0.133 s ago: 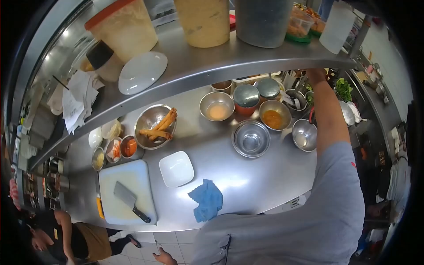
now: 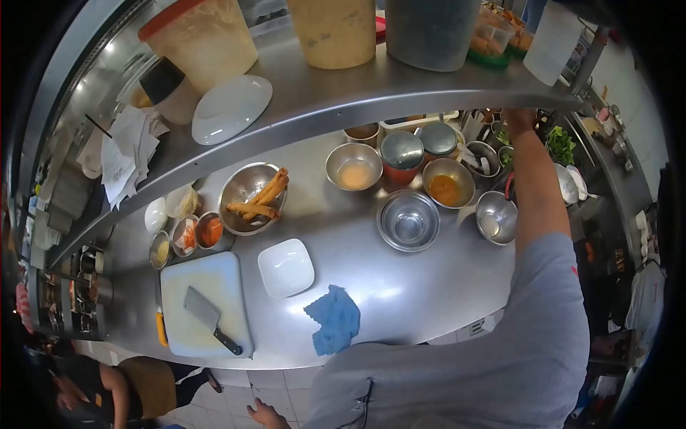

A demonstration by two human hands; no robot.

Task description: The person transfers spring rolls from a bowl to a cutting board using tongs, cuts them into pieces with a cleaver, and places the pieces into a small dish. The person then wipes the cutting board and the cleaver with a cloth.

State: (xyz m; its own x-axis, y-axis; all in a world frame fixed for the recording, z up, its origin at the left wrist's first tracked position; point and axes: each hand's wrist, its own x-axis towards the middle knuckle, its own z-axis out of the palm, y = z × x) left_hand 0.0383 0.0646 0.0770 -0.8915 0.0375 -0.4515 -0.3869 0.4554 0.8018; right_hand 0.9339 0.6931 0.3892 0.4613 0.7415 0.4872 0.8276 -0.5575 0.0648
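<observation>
My right hand (image 2: 519, 120) reaches to the back right of the steel table, by the shelf's edge, among small metal containers. Its fingers are hidden, so what it touches does not show. Near it are a metal bowl with a spoon-like utensil (image 2: 483, 159) and some green leaves (image 2: 562, 145). Low at my side, over the tiled floor, hangs my left hand (image 2: 267, 414), its fingers apart and nothing in them. In front of me lie a blue cloth (image 2: 334, 320), a square white bowl (image 2: 286, 267) and a cleaver (image 2: 203, 307) on a white cutting board (image 2: 175, 286).
A steel shelf (image 2: 307, 114) crosses above the table, bearing large tubs and a white plate (image 2: 232, 109). Fried rolls (image 2: 264, 196) rest in a metal bowl. Several other bowls stand along the back, including stacked ones (image 2: 409, 220). Another person (image 2: 107, 390) is at lower left.
The view has shifted slightly, with the table contents in the same places. The other person at lower left has changed posture a little. My right arm stays stretched out.
</observation>
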